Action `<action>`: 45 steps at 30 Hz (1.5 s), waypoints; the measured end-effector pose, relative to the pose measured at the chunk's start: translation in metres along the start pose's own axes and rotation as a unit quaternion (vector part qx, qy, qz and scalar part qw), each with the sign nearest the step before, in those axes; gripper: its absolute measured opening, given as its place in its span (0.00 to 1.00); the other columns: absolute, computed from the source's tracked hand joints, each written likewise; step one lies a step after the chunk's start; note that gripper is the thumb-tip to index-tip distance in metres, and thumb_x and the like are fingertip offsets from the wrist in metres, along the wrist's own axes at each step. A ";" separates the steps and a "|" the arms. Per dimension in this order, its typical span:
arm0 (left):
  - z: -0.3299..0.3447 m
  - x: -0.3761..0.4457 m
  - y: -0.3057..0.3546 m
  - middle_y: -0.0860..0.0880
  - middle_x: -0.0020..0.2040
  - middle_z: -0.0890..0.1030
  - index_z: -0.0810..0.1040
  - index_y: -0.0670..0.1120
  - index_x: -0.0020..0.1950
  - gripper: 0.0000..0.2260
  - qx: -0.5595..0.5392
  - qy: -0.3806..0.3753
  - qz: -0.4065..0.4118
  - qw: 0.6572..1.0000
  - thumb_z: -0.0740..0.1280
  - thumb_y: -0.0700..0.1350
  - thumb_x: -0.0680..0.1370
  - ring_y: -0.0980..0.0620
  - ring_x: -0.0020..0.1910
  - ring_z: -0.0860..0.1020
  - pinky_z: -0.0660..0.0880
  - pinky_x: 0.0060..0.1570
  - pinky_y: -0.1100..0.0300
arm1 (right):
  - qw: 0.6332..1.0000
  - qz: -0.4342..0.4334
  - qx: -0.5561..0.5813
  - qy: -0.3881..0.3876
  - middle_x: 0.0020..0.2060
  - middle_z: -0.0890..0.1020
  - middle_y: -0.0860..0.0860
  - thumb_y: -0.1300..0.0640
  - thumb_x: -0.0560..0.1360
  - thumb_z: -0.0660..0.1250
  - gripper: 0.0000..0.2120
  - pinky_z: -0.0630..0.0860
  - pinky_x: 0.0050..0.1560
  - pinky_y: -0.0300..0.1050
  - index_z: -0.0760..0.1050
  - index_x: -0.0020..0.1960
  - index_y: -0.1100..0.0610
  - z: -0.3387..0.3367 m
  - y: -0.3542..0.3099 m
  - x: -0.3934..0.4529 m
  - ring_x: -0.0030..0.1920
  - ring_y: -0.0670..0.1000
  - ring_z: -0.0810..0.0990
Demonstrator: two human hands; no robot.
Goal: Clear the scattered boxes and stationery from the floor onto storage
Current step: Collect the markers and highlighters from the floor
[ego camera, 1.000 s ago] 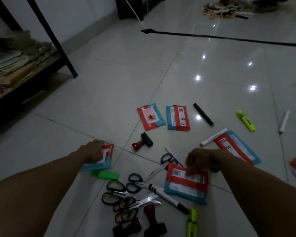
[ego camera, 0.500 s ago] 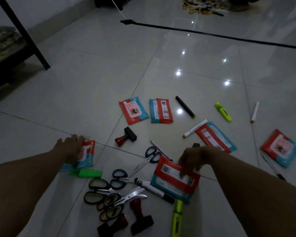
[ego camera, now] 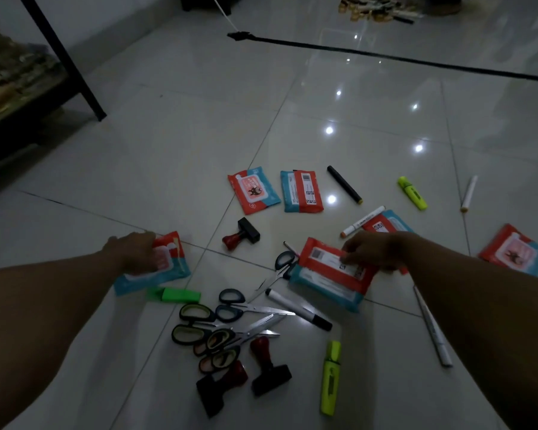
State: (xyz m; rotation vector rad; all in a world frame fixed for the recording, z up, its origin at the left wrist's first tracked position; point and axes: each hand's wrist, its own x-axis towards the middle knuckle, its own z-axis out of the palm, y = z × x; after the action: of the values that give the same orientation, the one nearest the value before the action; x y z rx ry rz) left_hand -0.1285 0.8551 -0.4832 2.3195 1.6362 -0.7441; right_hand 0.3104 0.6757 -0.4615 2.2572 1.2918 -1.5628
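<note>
Red-and-blue packets and stationery lie scattered on the tiled floor. My left hand (ego camera: 135,252) grips one packet (ego camera: 165,268) at the left, beside a green highlighter (ego camera: 176,295). My right hand (ego camera: 373,251) pinches the top edge of another packet (ego camera: 326,279) and tilts it up off the floor. Two more packets (ego camera: 253,193) (ego camera: 302,191) lie further out, a third (ego camera: 389,225) shows behind my right hand, and one (ego camera: 516,249) lies at the far right. A pile of scissors (ego camera: 224,324), stamps (ego camera: 269,367) and markers (ego camera: 298,308) sits near me.
A dark metal shelf (ego camera: 16,85) holding folded cloth stands at the left, its leg (ego camera: 62,57) reaching the floor. A black cable (ego camera: 385,57) crosses the floor further out. Yellow highlighters (ego camera: 412,193) (ego camera: 331,377), a black marker (ego camera: 344,184) and white pens (ego camera: 468,193) lie around.
My right hand has lifted the near packet's top edge higher off the floor. My left hand has closed further round the left packet. The view has shifted slightly.
</note>
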 end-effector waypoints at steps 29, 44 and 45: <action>-0.066 -0.004 0.100 0.46 0.52 0.84 0.78 0.49 0.54 0.06 -0.455 -0.079 0.085 0.883 0.70 0.42 0.79 0.47 0.49 0.84 0.81 0.45 0.53 | 0.991 0.002 -0.015 0.134 0.61 0.78 0.54 0.57 0.83 0.59 0.18 0.80 0.61 0.54 0.67 0.72 0.53 -0.010 -0.001 -0.023 0.58 0.52 0.81; -0.029 0.016 0.086 0.38 0.50 0.83 0.78 0.39 0.53 0.07 -0.483 -0.027 -0.069 0.872 0.61 0.38 0.81 0.41 0.49 0.82 0.79 0.51 0.47 | 0.945 -0.066 0.107 0.301 0.54 0.76 0.52 0.55 0.83 0.61 0.12 0.74 0.66 0.59 0.68 0.66 0.53 0.001 -0.047 0.033 0.56 0.52 0.78; -0.026 0.019 0.084 0.38 0.51 0.83 0.78 0.38 0.54 0.07 -0.486 -0.017 -0.090 0.869 0.62 0.39 0.80 0.40 0.50 0.82 0.79 0.54 0.45 | 0.943 -0.068 0.104 0.309 0.54 0.77 0.51 0.55 0.83 0.61 0.12 0.71 0.67 0.62 0.68 0.65 0.52 0.001 -0.049 0.039 0.58 0.53 0.79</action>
State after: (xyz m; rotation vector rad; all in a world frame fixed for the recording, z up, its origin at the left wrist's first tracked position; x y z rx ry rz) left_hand -0.0384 0.8515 -0.4803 1.4259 1.6592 0.0690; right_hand 0.2797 0.7285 -0.4759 3.0079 1.4917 -1.0913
